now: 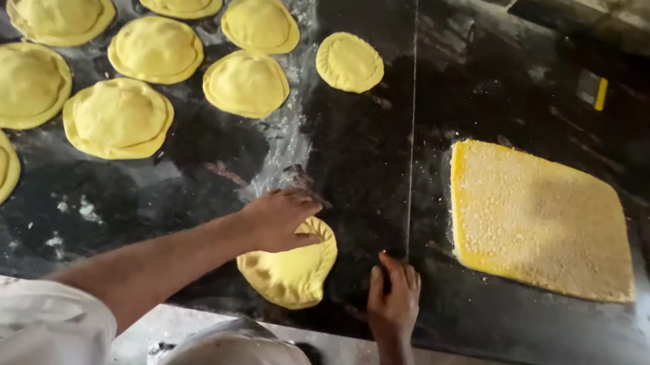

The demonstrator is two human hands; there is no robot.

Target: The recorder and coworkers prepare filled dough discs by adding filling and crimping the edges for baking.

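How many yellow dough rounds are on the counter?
14 dough rounds: twelve clustered upper left, one alone right of them, one under the left hand; others may be cut off.

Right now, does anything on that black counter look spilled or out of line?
White flour is strewn in a streak down the black counter. One small dough round sits apart from the rows. Nothing looks damaged.

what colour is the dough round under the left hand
Yellow. The dough round under the left hand shows best in the head view.
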